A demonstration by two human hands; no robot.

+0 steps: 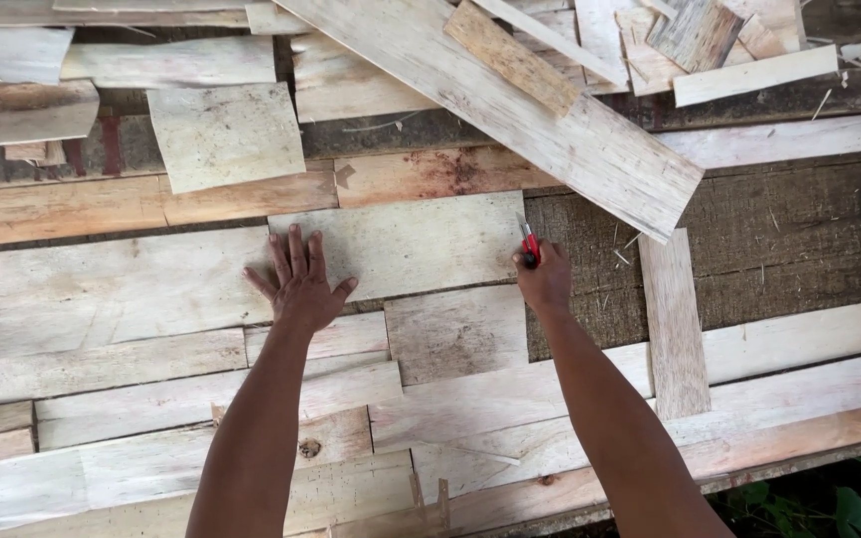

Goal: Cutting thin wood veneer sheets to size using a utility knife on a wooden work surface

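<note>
Head view, overlapping pale veneer sheets [401,244], dark plank table [789,239]

Pale, thin veneer sheet [411,244] lying flat on stacked wood strips, left hand [299,284] pressed palm-down on its left end, red utility knife [528,242] gripped upright at its right edge.

No packages, labels, signs or screens are in view.

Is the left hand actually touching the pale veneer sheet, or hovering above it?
Touching. The head view shows the left hand lying flat, fingers spread, pressed on the pale veneer sheet, with no gap or shadow under the palm. The right hand holds a red cutter at the sheet's right edge.
</note>
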